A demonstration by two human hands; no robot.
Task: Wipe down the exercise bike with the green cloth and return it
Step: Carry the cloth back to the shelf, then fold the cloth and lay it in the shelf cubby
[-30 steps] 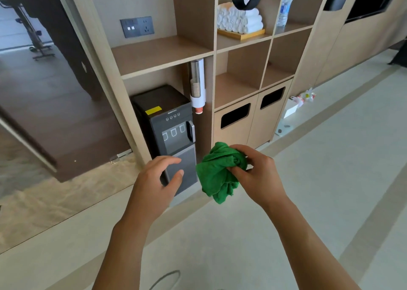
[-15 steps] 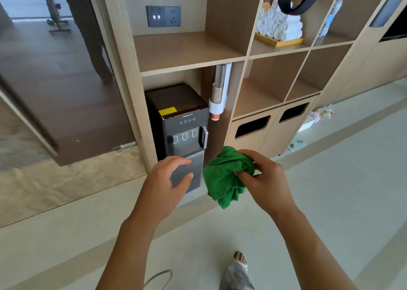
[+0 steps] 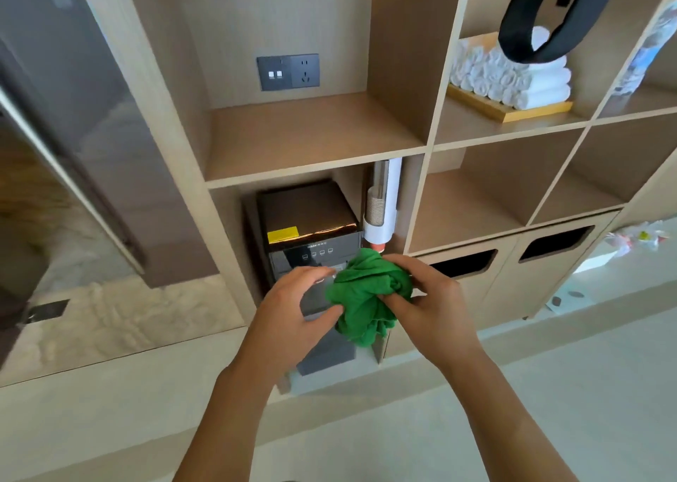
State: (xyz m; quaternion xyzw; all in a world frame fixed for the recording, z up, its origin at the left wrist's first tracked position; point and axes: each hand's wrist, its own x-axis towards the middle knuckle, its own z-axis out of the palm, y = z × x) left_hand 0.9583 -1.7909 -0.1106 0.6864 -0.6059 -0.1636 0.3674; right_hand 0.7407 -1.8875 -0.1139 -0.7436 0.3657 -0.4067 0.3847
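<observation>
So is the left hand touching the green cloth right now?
Touching. The head view shows the left hand with its thumb tip against the cloth, which the right hand grips.

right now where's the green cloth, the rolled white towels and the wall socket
green cloth (image 3: 366,294), head view, bunched middle
rolled white towels (image 3: 513,78), head view, front of the stack
wall socket (image 3: 305,71), head view, outlet face

Crumpled green cloth (image 3: 366,291) bunched up between both hands.

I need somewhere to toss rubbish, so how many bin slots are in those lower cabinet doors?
2, side by side under the open shelves: left slot just right of the green cloth, right slot beside it. More may lie outside the frame.
</observation>
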